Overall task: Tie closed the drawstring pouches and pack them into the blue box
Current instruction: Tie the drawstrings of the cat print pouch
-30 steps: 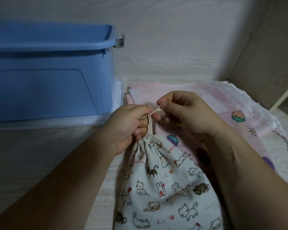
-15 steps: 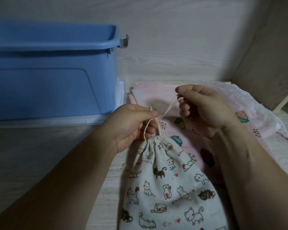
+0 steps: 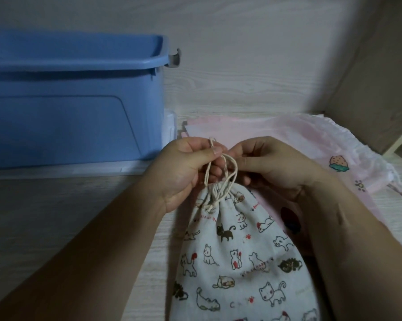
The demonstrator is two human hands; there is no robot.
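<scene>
Just below the middle of the frame, both hands meet over the gathered neck of a cat-print pouch (image 3: pixel 239 258), which lies on the pale wood-grain table (image 3: pixel 56 216) with its body running down to the bottom edge. The left hand (image 3: pixel 181 172) has its fingers curled, and its thumb and forefinger pinch the cream drawstring (image 3: pixel 208 172), a short bit of which pokes up above the thumb. The right hand (image 3: pixel 271 167) is curled too, its fingertips pinching the same cord just beside the left thumb. Between the two hands and the cinched neck, the cord hangs in slack loops, and a knotted end dangles against the front of the fabric. Pink pouches (image 3: pixel 334 144) lie flat to the centre right and right edge, partly under the cat-print pouch and the right forearm; one shows a strawberry print. The blue box (image 3: pixel 74 100) fills the upper left, open at the top, with a grey latch (image 3: pixel 174 57) at its upper right corner and a pale plastic slab (image 3: pixel 79 169) beneath it. I cannot see into the box from this angle. A light wall (image 3: pixel 241 54) runs behind, and a brown wooden panel (image 3: pixel 380 77) stands at the upper right.
</scene>
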